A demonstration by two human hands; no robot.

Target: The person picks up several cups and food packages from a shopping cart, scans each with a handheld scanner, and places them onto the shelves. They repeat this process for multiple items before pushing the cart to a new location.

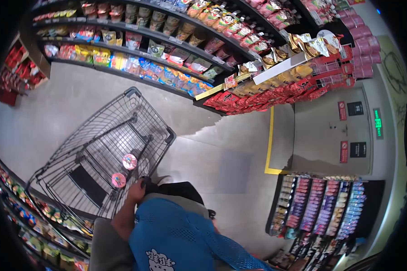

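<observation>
My left hand point(136, 191) is closed at the near side of a grey wire shopping cart point(101, 135), its fingers wrapped at the rim. Inside the basket sit two round tubs with pink patterned lids: one tub point(130, 161) lies farther in, and another tub point(118, 180) is close to my left hand. A black panel point(87, 185) is fixed in the cart's seat end. Of my right side only a small skin-toned sliver shows at the edge of my blue vest point(176, 230), beside a small dark object; its fingers are hidden.
Curved shelves of snack packets and tubs point(167, 40) run along the far side, ending in a rack of red packets point(257, 97). More shelves point(36, 226) stand at lower left. At right are a grey door point(328, 128) and a stocked display point(319, 205).
</observation>
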